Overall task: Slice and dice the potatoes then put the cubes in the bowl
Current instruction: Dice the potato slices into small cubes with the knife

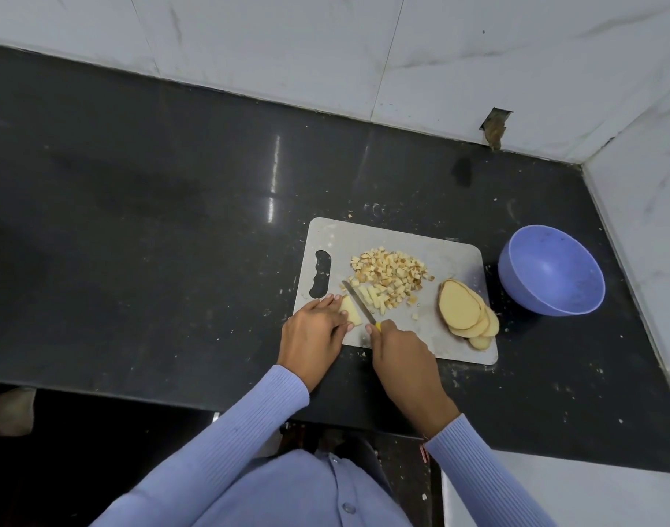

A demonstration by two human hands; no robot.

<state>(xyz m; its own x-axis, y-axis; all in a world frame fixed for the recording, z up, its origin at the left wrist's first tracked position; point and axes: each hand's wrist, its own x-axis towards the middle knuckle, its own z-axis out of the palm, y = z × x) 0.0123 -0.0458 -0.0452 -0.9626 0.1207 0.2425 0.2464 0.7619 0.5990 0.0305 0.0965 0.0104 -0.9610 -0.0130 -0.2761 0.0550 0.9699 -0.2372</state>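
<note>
On cutting board [447, 256]: left hand [313, 329] fingers press potato piece [349, 310]; right hand [398, 353] grips knife [358, 300] (blade seemingly touching piece); cubes [388, 273] at 12 o'clock, slices [466, 313] at 3, bowl [551, 275] beyond.

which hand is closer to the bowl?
Right. The right hand holds the knife mid-board; the bowl sits off its right. The left hand is farther left.
</note>
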